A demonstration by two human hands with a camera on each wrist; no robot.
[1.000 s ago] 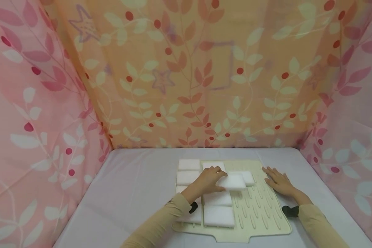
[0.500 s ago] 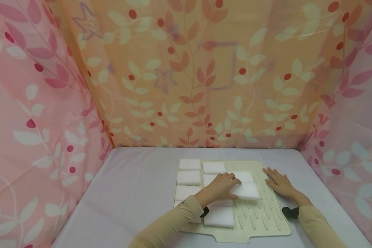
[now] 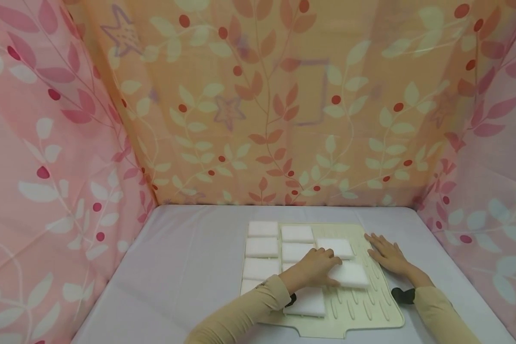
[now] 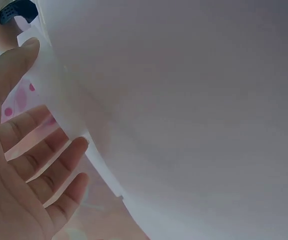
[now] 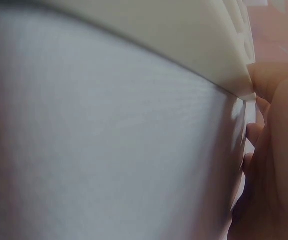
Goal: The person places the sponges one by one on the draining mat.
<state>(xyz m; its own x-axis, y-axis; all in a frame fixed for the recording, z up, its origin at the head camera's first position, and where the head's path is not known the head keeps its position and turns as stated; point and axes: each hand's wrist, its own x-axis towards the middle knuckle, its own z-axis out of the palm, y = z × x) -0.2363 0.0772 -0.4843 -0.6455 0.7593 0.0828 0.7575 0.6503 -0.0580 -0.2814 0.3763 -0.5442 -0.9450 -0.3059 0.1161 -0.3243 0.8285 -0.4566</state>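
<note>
White foam pad (image 3: 350,275) lies under our left hand (image 3: 316,268), fingers curled over its left edge; right hand (image 3: 387,255) lies flat, fingers spread, on cream mat (image 3: 370,306).

Table (image 3: 189,267) w/ pale lilac cloth, smooth, few creases. Fabric screens on 3 sides: back curtain (image 3: 275,105) orange-peach w/ leaf & red berry print, faint star shapes showing through; left curtain (image 3: 47,157) & right curtain (image 3: 486,157) pink, same leaf pattern, both meeting the table edges at the corners.
</note>
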